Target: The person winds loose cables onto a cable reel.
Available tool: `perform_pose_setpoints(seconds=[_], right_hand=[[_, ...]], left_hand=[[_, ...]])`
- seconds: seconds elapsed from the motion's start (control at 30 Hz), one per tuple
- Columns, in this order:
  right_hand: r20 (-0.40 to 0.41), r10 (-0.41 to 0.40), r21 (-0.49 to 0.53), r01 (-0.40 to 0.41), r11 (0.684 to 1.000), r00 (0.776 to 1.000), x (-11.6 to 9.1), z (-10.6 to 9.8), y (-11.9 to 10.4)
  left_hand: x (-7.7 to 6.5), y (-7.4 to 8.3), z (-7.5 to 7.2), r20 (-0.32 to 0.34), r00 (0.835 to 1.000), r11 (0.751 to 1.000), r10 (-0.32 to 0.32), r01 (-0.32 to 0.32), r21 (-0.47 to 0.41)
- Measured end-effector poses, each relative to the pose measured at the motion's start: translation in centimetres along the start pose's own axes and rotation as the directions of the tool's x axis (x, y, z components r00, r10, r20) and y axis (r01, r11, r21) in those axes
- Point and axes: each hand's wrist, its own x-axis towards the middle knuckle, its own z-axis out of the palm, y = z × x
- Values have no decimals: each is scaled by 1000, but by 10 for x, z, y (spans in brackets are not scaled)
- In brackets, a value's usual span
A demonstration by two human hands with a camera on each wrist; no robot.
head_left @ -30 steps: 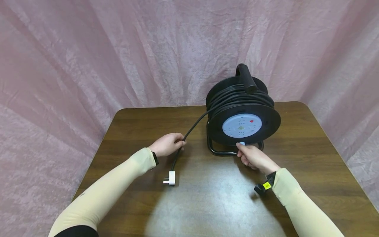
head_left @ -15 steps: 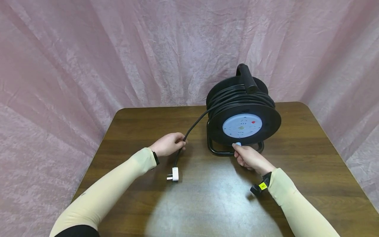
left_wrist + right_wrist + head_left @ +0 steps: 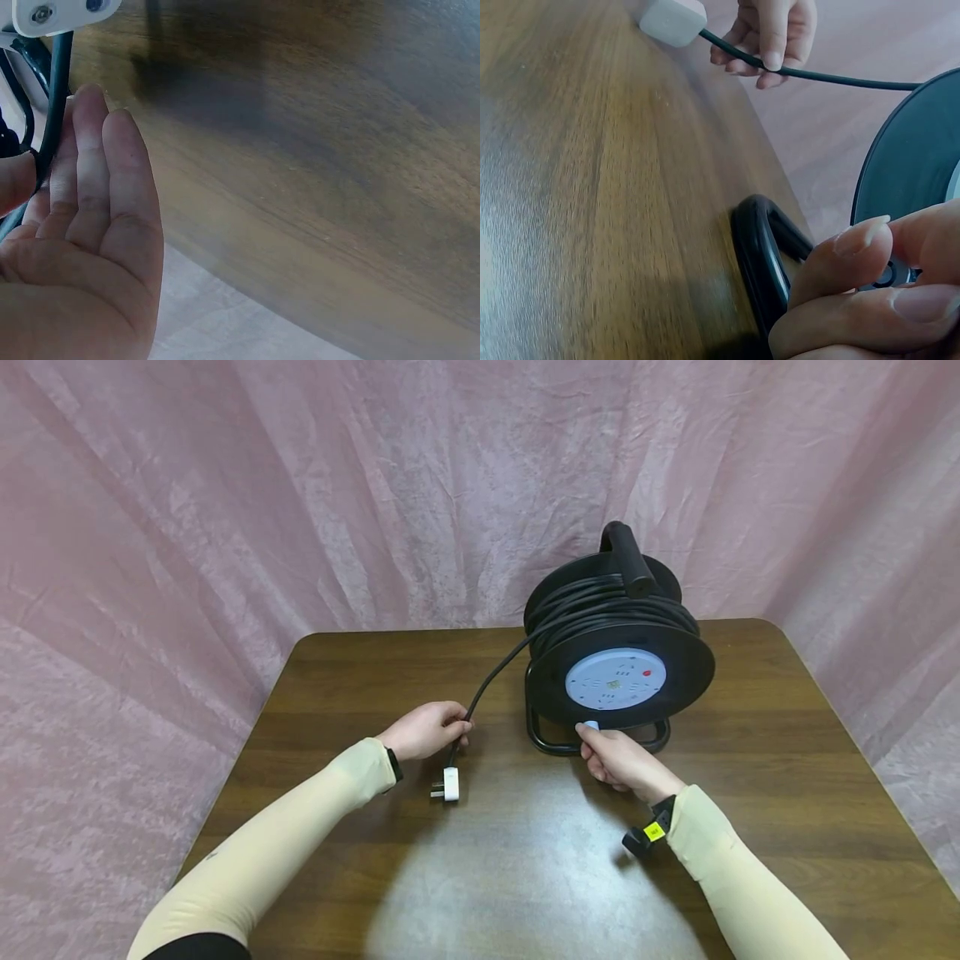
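A black cable reel (image 3: 686, 664) stands at the back right of the table, its round pale socket panel (image 3: 615, 678) facing me. Thumb and fingers of my right hand (image 3: 626, 762) pinch the small pale blue crank knob (image 3: 592, 725) at the bottom of the reel's front disc. From the reel's left side runs a black cable (image 3: 491, 675), which my left hand (image 3: 427, 729) pinches near its end. In the left wrist view the thumb presses the cable (image 3: 56, 105) against the fingers. The white plug (image 3: 451, 784) hangs just past that hand, prongs pointing left.
The reel's black tube stand (image 3: 551, 747) rests on the wooden table (image 3: 525, 877); its foot (image 3: 757, 247) lies close beside my right fingers in the right wrist view. A black carry handle (image 3: 630, 560) tops the reel. Pink curtains (image 3: 375, 493) hang behind the table.
My right hand has moved left with the knob, and the reel's face has turned clockwise. The cable has slid through my left hand, bringing the plug up closer to it.
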Motion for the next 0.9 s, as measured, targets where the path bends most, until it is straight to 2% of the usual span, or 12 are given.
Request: perform_pose_setpoints(seconds=[0.2, 0.37, 0.57, 0.9], right_hand=[[5, -14, -2, 14, 1000, 1000, 1, 7, -3], [12, -12, -21, 12, 1000, 1000, 2, 9, -7], [22, -16, 4, 16, 1000, 1000, 3, 13, -12], [30, -19, 35, 17, 999, 999, 4, 19, -16]], left_hand=[[-1, -3, 4, 25, 1000, 999, -12, 13, -41], [-2, -4, 5, 22, 1000, 999, -10, 11, -51], [-3, -5, 5, 16, 1000, 998, -11, 12, -55], [0, -4, 5, -17, 1000, 1000, 7, -6, 22]])
